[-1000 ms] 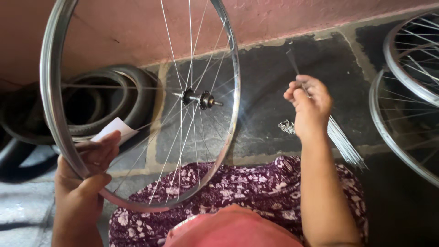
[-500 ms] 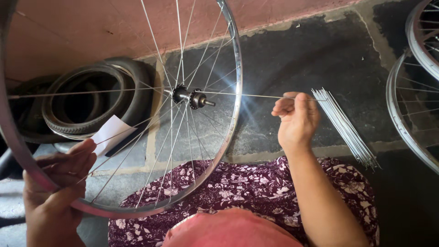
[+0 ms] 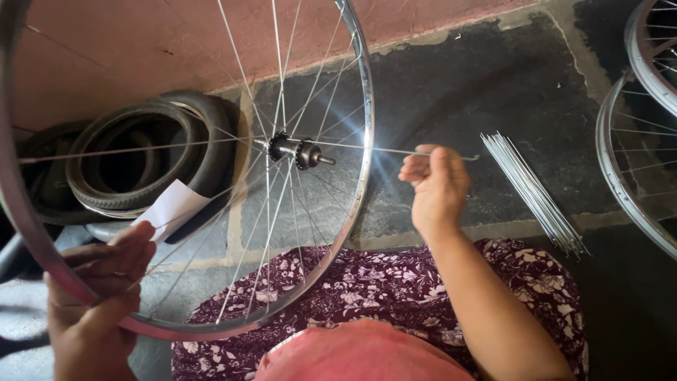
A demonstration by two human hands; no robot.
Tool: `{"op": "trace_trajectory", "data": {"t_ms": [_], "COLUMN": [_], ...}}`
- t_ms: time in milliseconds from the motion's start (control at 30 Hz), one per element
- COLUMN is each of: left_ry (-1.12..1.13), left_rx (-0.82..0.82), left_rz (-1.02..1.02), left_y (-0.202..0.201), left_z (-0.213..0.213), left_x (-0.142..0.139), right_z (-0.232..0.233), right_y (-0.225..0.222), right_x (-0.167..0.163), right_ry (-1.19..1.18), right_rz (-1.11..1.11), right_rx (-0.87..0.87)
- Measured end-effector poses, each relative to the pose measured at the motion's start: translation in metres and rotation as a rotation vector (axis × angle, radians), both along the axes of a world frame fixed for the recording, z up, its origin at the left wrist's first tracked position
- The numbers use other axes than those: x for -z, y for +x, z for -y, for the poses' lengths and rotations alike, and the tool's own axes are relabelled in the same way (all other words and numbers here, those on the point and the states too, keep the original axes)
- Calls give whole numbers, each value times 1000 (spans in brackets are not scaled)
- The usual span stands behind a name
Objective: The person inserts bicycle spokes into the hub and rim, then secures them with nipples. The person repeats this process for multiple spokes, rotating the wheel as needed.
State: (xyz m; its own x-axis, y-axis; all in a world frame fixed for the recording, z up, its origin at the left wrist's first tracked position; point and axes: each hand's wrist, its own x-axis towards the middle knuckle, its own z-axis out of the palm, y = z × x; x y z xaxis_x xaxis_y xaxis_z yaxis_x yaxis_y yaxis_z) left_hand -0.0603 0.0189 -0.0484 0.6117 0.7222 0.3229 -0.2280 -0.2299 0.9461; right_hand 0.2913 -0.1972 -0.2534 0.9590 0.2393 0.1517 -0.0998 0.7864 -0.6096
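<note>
A silver bicycle wheel rim (image 3: 361, 141) with thin spokes and a dark hub (image 3: 293, 149) stands upright in front of me. My left hand (image 3: 95, 296) grips the rim at its lower left. My right hand (image 3: 437, 187) pinches a single loose spoke (image 3: 395, 150); the spoke lies level and runs from the hub out past the rim to a bent end on the right. My lap is covered with purple floral cloth (image 3: 381, 289).
A bundle of loose spokes (image 3: 536, 194) lies on the dark stone floor at right. Two more spoked wheels (image 3: 635, 141) sit at the far right. Black tyres (image 3: 134, 166) are stacked at left by the reddish wall, with a white paper slip (image 3: 169, 208).
My right hand carried one spoke left from the bundle, turned it level and brought it in line with the hub. The view shifted right and closer.
</note>
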Motion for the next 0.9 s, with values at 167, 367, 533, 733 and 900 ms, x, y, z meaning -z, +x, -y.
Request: {"op": "trace_trajectory", "data": {"t_ms": [167, 367, 533, 733, 900], "left_ry": [17, 38, 7, 177, 303], "left_rx": [60, 84, 164, 267, 333], "left_rz": [24, 72, 242, 245, 10], "left_y": [-10, -25, -33, -25, -28], "left_z": [-4, 1, 13, 51, 56], "left_x": [14, 54, 112, 164, 163], "right_z": [-20, -26, -54, -94, -101], "right_y": [-19, -27, -35, -49, -49], "right_x": [9, 16, -10, -42, -45], "right_ry": [-46, -32, -127, -341, -295], "right_rz": [-236, -284, -211, 91, 39], "right_rx": [-21, -70, -165, -71, -34]}}
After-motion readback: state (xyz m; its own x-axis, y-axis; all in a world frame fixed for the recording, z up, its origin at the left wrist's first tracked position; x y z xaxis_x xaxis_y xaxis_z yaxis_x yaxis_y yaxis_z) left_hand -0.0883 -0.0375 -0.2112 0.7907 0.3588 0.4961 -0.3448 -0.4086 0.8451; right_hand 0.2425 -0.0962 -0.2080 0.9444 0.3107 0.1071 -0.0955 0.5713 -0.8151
